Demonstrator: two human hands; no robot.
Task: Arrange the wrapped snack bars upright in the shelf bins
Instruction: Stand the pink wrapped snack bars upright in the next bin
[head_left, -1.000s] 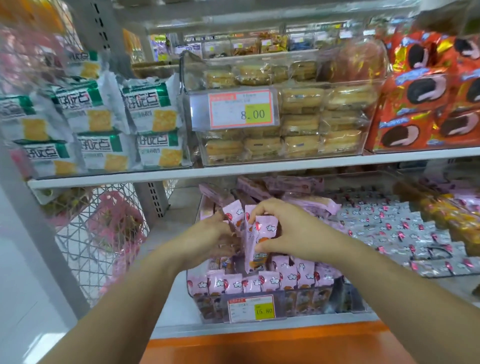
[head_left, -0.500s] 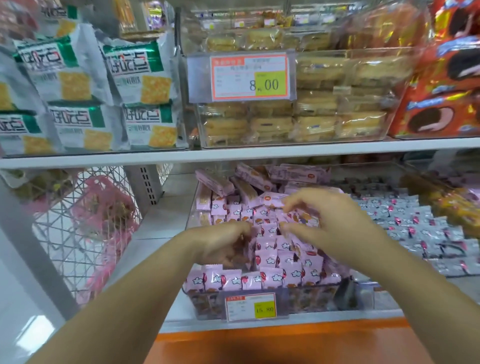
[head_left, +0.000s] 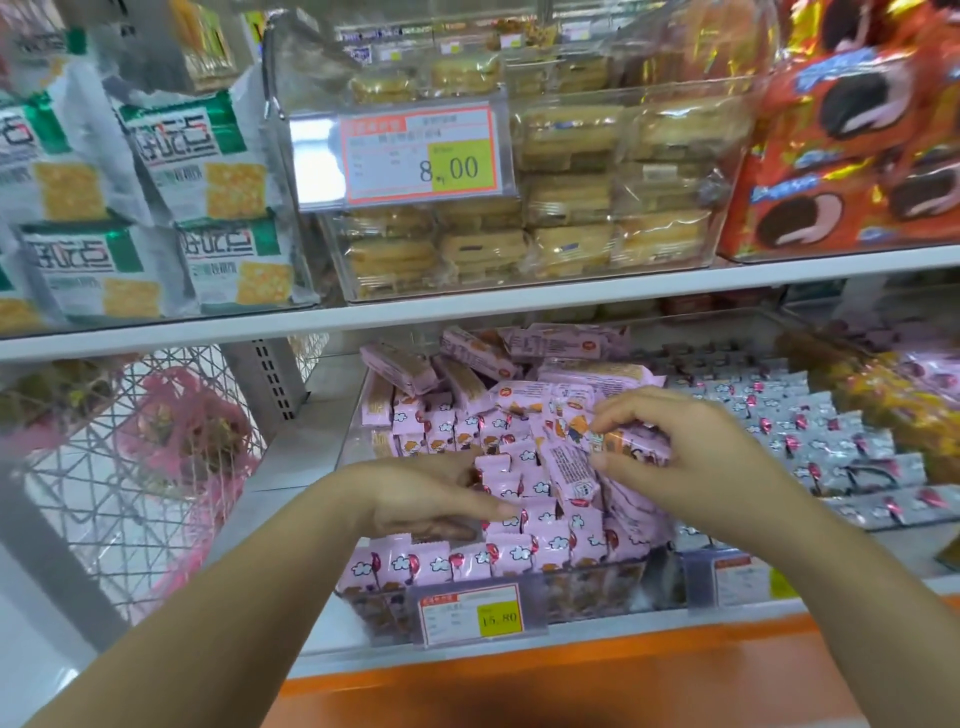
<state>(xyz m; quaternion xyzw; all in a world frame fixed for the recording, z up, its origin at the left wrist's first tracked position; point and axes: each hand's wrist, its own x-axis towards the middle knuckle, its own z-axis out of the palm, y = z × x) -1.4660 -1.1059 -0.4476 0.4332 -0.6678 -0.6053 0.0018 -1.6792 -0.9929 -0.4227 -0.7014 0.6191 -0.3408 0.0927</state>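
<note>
Right hand: the right hand (head_left: 693, 460) pinches the held bar (head_left: 641, 448) between thumb and pointing finger. The other fingers curl in.
Held bar: a pink pack lying on its side, up above the rows on the right side of the bin.
Left hand: the left hand (head_left: 428, 499) lies low on the standing bars, with its thumb straight out to the right. Its fingertips go in among the packs, so I cannot tell if it holds one.
Tilted bar: the tilted bar (head_left: 569, 470) leans between the two hands and shows its back with small print.
Standing bars: the standing bars (head_left: 467, 561) are pink and stand upright in rows at the front of the bin.
Loose bars: the loose bars (head_left: 467, 358) lie flat in a heap at the back.
Bin: the clear bin (head_left: 597, 584) sits on the lower shelf (head_left: 296, 462), with a price tag (head_left: 480, 616) on its front.
Right of the bin: grey bars (head_left: 810, 431) in rows.
Shelf above: yellow cakes (head_left: 571, 208) in a clear box, green bags (head_left: 202, 156) to the left, red packs (head_left: 857, 156) to the right.
Far left: a wire basket (head_left: 130, 467).
</note>
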